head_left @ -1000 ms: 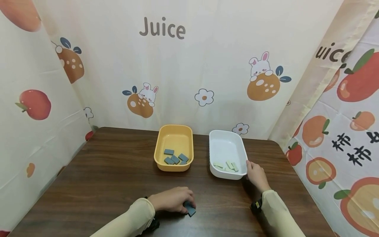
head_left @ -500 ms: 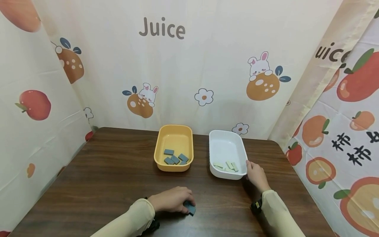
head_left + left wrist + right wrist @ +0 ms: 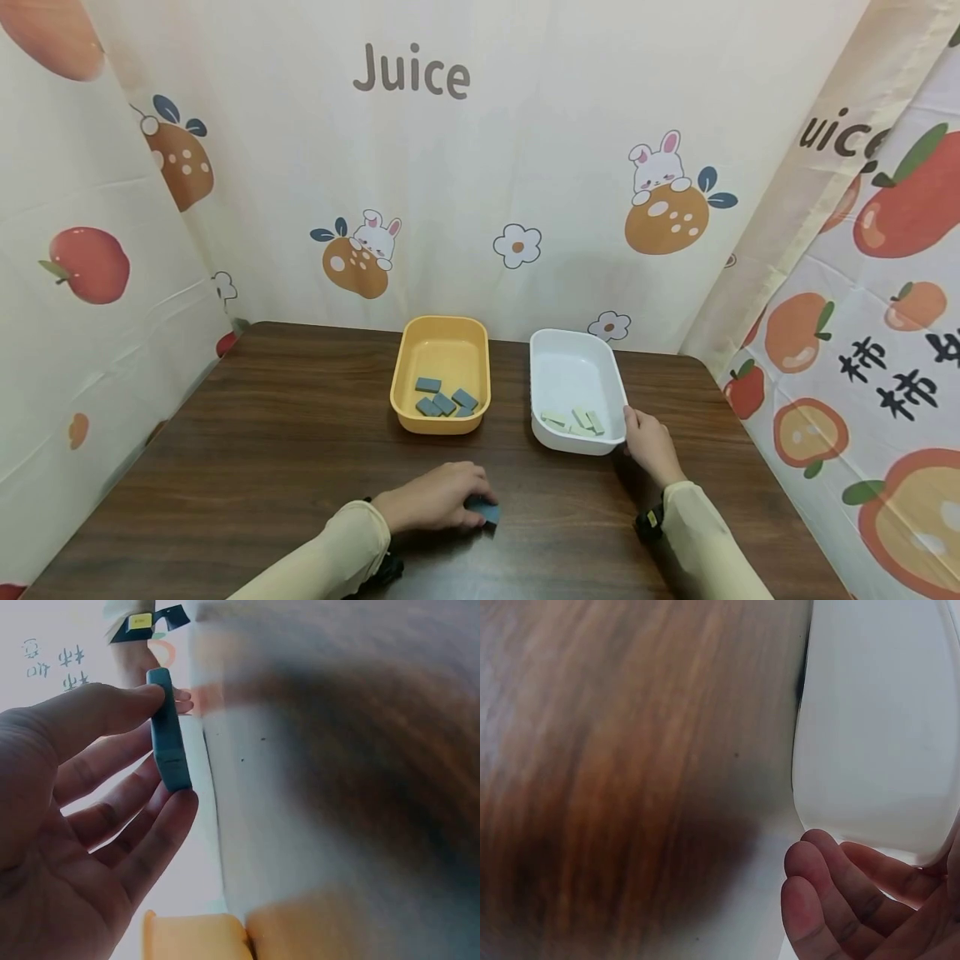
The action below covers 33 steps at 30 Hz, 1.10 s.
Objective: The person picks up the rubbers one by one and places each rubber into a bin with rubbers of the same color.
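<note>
My left hand (image 3: 438,497) pinches a blue-grey block (image 3: 166,727), thumb on one side and fingers on the other, close over the front middle of the table. The block (image 3: 483,508) is partly covered by the fingers in the head view. My right hand (image 3: 651,442) holds the near right corner of a white plastic bin (image 3: 573,367), and its fingers (image 3: 802,907) lie against the outer wall. Several pale green blocks (image 3: 581,417) lie in that bin's near end. To its left stands a yellow bin (image 3: 442,354) with several blue-grey blocks (image 3: 444,404) inside.
Both bins stand near the back of the dark wood table (image 3: 300,433), with a narrow gap between them. A printed curtain (image 3: 465,167) hangs right behind the table's back edge. More printed cloth (image 3: 885,358) closes off the right side.
My left hand has gripped the blue-grey block and moved it slightly forward and up, turning it. My right hand and both bins stay where they were.
</note>
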Motion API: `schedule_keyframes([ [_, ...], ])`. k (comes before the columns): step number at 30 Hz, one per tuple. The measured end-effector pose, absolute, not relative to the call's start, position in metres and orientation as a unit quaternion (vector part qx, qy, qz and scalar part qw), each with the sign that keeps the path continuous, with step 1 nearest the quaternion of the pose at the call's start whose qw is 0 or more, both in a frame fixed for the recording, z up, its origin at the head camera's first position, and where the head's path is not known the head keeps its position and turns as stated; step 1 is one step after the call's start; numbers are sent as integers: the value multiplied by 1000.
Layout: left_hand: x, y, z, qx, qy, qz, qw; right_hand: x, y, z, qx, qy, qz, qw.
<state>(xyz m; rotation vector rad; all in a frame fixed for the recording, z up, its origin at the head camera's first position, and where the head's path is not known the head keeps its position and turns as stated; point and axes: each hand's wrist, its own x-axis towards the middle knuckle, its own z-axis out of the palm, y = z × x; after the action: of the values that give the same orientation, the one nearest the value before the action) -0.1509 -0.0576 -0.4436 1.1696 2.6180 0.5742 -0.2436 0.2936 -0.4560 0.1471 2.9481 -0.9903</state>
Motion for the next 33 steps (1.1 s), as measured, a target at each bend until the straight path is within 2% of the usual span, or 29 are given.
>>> schedule_keyframes([
  [18, -153, -62, -439, 361, 898, 222, 113, -244, 293, -456, 50, 948, -313, 13],
  [33, -156, -66, -439, 346, 901, 245, 98, -245, 293, -458, 55, 950, -307, 6],
])
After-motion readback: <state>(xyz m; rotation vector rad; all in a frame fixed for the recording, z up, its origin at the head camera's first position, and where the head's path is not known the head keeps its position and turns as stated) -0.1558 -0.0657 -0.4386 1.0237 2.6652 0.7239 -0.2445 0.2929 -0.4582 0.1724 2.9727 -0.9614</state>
